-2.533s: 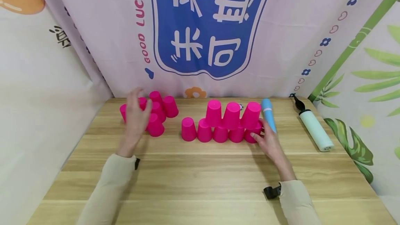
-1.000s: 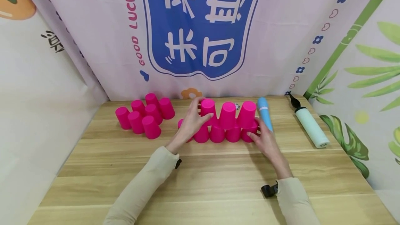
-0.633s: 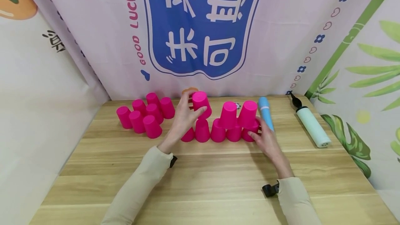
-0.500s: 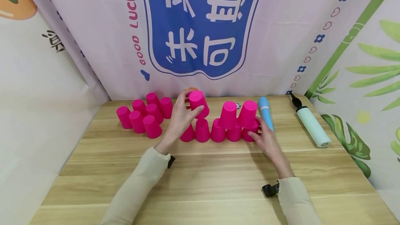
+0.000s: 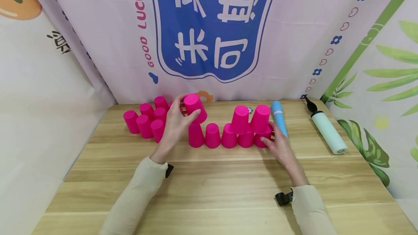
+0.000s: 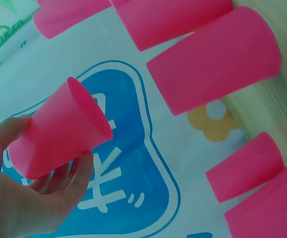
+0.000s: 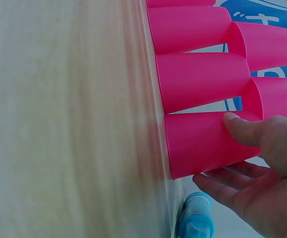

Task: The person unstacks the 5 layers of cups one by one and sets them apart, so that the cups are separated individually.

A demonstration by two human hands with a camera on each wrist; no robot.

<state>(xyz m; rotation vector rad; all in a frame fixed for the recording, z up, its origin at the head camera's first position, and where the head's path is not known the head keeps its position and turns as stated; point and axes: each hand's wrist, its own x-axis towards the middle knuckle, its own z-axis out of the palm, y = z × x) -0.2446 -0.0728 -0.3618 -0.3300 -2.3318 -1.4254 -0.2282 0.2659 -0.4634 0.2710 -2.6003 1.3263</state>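
My left hand (image 5: 173, 124) grips an upside-down pink cup (image 5: 196, 110), tilted and held in the air over the left end of a row of pink cups. In the left wrist view, thumb and fingers wrap this pink cup (image 6: 59, 131) near its base. Several inverted cups form the row, and two more cups (image 5: 240, 120) sit on top at its right side. My right hand (image 5: 282, 149) holds the rightmost bottom cup (image 5: 261, 140), which stands on the table. The right wrist view shows the thumb on one side of that cup (image 7: 202, 141) and fingers on the other.
Several inverted pink cups (image 5: 144, 126) cluster at the table's back left, partly behind my left hand. A blue cylindrical object (image 5: 278, 115) lies right of the row. Farther right lies a pale green hand pump (image 5: 329, 133). A printed cloth (image 5: 294, 46) hangs behind the table (image 5: 212, 191).
My left hand came from the left cluster, took the upper-left cup off the row, lifted it and carried it left. My right hand stays at the rightmost bottom cup.
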